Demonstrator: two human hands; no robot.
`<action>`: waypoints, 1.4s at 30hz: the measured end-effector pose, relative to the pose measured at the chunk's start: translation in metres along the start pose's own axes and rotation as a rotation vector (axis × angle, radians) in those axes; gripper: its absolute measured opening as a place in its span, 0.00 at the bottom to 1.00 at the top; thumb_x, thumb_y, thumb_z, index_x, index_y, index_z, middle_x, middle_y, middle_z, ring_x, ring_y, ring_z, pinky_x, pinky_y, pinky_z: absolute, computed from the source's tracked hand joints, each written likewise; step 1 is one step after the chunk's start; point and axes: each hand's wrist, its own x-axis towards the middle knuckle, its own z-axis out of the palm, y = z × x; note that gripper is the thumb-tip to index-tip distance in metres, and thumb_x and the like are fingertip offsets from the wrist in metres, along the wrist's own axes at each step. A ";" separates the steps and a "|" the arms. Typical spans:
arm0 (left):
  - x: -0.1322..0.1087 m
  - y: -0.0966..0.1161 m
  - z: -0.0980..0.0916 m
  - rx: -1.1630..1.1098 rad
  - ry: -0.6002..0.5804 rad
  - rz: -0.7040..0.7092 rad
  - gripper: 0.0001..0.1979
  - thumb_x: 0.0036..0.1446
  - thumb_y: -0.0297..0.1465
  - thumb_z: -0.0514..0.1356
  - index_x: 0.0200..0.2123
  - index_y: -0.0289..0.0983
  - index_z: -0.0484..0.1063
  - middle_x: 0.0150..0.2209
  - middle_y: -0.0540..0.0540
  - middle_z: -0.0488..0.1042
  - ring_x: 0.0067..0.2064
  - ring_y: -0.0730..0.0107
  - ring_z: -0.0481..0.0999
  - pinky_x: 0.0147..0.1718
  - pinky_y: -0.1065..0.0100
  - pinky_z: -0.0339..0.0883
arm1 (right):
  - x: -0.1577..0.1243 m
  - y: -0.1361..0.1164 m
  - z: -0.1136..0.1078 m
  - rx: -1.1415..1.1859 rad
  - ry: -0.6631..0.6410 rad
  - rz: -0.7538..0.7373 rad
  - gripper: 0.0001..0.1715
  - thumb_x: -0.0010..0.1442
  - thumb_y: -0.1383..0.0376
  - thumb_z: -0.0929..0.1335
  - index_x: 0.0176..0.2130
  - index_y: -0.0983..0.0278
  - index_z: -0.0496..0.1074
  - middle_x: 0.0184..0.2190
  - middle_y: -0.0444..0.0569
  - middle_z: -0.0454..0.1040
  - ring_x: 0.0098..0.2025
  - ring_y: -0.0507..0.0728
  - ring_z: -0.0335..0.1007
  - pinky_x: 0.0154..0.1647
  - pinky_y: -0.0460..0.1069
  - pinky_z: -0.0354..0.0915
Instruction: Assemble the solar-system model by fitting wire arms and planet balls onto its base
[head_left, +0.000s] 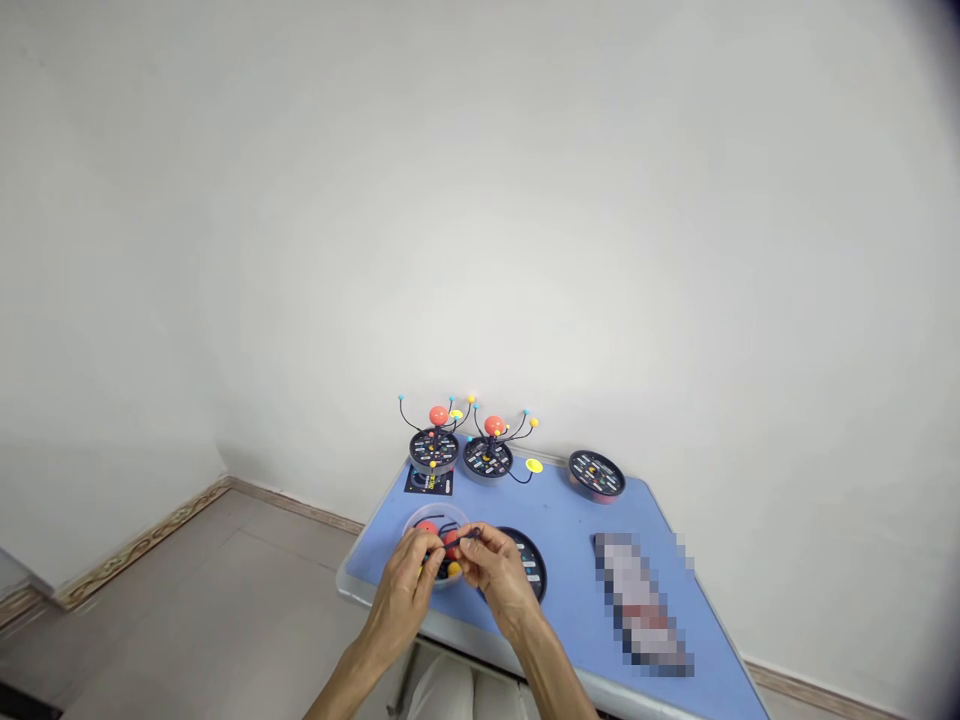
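Both my hands meet over a clear round bowl (420, 522) of loose parts near the front left of the blue table (577, 525). My left hand (409, 578) curls over the bowl, fingers closed on a small piece among red and yellow balls (453, 568). My right hand (496, 568) pinches a thin black wire arm (466, 540) that points toward the left hand. A black round base disc (534, 566) lies just behind my right hand, partly hidden by it.
Two assembled models with orange balls on black bases (434, 447) (488, 455) stand at the table's far edge, a black card (429, 482) before them. A loose yellow ball on a wire (533, 466) and another black disc (596, 473) lie further right. A blurred-out flat object (641, 600) lies right.
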 end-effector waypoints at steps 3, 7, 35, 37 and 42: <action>-0.002 0.008 -0.001 -0.021 -0.012 -0.013 0.05 0.66 0.32 0.54 0.38 0.41 0.69 0.35 0.47 0.73 0.39 0.64 0.74 0.39 0.64 0.69 | -0.001 0.000 0.001 0.047 0.005 0.012 0.19 0.38 0.58 0.80 0.28 0.66 0.77 0.20 0.43 0.71 0.21 0.46 0.59 0.20 0.42 0.52; -0.004 0.017 -0.001 -0.036 -0.020 -0.052 0.05 0.62 0.29 0.59 0.42 0.42 0.70 0.37 0.47 0.73 0.41 0.63 0.74 0.41 0.63 0.71 | -0.001 0.000 0.001 0.085 0.007 0.031 0.22 0.36 0.56 0.82 0.27 0.66 0.77 0.20 0.42 0.70 0.20 0.46 0.58 0.18 0.41 0.51; 0.008 -0.020 -0.021 0.199 -0.102 -0.073 0.13 0.62 0.24 0.53 0.40 0.42 0.76 0.45 0.43 0.76 0.49 0.59 0.73 0.50 0.54 0.70 | -0.012 -0.035 -0.053 -0.138 0.236 -0.091 0.21 0.38 0.52 0.80 0.27 0.62 0.76 0.27 0.44 0.75 0.27 0.52 0.62 0.26 0.46 0.60; 0.011 -0.020 -0.018 0.216 -0.184 -0.037 0.14 0.58 0.21 0.54 0.39 0.42 0.77 0.48 0.43 0.75 0.53 0.58 0.71 0.53 0.52 0.68 | -0.013 -0.033 -0.050 -0.154 0.225 -0.094 0.21 0.38 0.52 0.80 0.27 0.62 0.76 0.28 0.45 0.76 0.27 0.52 0.62 0.25 0.46 0.59; 0.018 -0.026 -0.008 0.340 -0.351 -0.004 0.17 0.50 0.18 0.62 0.41 0.43 0.77 0.56 0.41 0.72 0.60 0.50 0.66 0.57 0.46 0.62 | -0.012 -0.029 -0.044 -0.186 0.195 -0.106 0.21 0.39 0.53 0.79 0.28 0.63 0.76 0.28 0.48 0.76 0.26 0.53 0.64 0.23 0.46 0.57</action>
